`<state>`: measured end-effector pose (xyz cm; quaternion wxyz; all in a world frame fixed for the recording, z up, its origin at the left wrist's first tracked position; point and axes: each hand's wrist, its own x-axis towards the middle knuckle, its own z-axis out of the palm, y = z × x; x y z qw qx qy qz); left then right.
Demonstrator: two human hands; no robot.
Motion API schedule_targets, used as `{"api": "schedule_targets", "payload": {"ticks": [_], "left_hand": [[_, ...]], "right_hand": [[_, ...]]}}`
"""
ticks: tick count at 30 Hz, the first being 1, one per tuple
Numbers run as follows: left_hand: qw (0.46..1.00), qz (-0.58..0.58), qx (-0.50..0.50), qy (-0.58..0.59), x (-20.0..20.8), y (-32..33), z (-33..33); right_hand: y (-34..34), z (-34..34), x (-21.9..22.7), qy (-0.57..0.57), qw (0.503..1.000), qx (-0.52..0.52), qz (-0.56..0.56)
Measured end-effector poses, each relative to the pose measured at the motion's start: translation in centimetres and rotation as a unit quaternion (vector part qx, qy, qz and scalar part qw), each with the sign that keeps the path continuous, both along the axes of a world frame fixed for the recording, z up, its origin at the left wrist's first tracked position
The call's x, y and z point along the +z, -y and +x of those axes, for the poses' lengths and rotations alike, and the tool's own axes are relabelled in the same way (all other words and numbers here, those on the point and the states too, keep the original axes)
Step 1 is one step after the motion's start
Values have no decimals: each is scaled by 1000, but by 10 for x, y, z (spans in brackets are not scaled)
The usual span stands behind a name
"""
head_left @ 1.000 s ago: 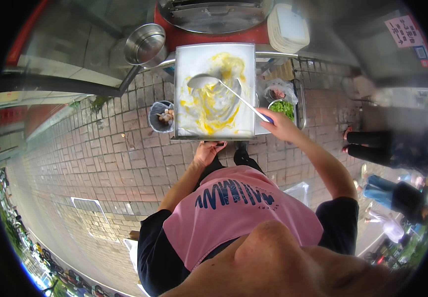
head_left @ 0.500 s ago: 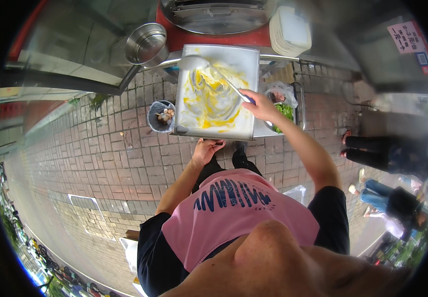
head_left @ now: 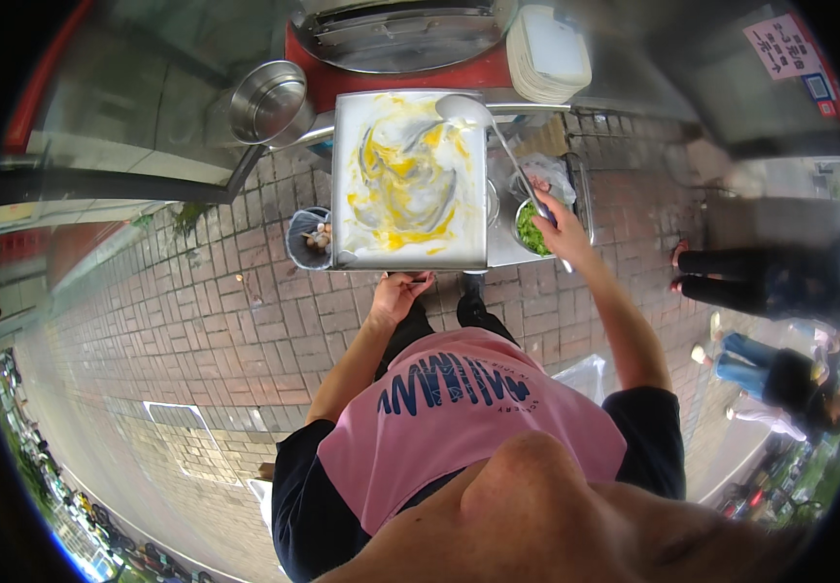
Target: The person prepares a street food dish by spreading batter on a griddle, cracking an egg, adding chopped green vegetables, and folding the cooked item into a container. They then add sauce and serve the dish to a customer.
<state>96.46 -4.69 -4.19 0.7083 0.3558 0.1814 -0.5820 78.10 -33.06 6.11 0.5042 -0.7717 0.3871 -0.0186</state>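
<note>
Rect. metal tray [head_left: 410, 268] w/ wet white & yel. smears [head_left: 404, 163]

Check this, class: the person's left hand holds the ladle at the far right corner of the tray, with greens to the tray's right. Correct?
Wrong hand: in the head view, the right hand holds the ladle at the far right corner of the tray, with greens to the tray's right.
</note>
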Motion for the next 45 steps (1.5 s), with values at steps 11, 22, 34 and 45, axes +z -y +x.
{"api": "schedule_targets", "payload": {"ticks": [11, 22, 34, 45], "left_hand": [[999, -41, -13, 32, 18, 23, -2], [996, -60, -27, 60, 93, 42, 14], [992, -75, -37, 95, 138, 52, 17], [985, -89, 74, 125, 136, 181, 101]], "right_hand": [[-99, -84, 11, 89, 996, 14, -15], [-113, -110, 19, 349, 712, -256, 554], [-152, -133, -57, 270, 712, -261, 594], [-104, -73, -111, 117, 873, -201, 429]]}}
